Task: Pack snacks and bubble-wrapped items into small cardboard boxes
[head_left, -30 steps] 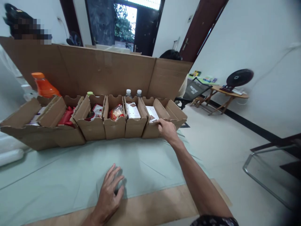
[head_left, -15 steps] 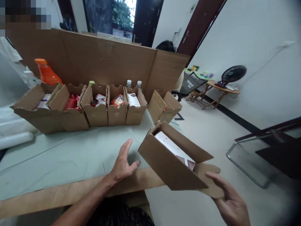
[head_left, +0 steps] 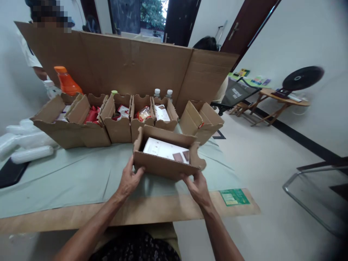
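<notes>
An open-topped cardboard box (head_left: 163, 166) is held over the table between my two hands. Inside it lies a white carton (head_left: 163, 149) with brown squares at one end. My left hand (head_left: 129, 179) grips the box's left end, thumb on the near side. At the lower right corner, my right hand (head_left: 198, 185) has its thumb on the front and its fingers hidden underneath. Just behind stands a row of similar cardboard boxes (head_left: 119, 131) holding red packets, a bread-like pack and another white carton (head_left: 162, 113).
A tall cardboard panel (head_left: 108, 50) stands behind the row, with an orange bottle (head_left: 67, 81) before it. One separate cardboard box (head_left: 209, 132) is at the right. Clear plastic rolls (head_left: 32, 154) and a black flat object (head_left: 12, 172) lie left. Other people are behind the panel.
The held box has swung left over the table and turned more level. My left hand, apart from it before, now grips its left end. My right hand has moved left with it.
</notes>
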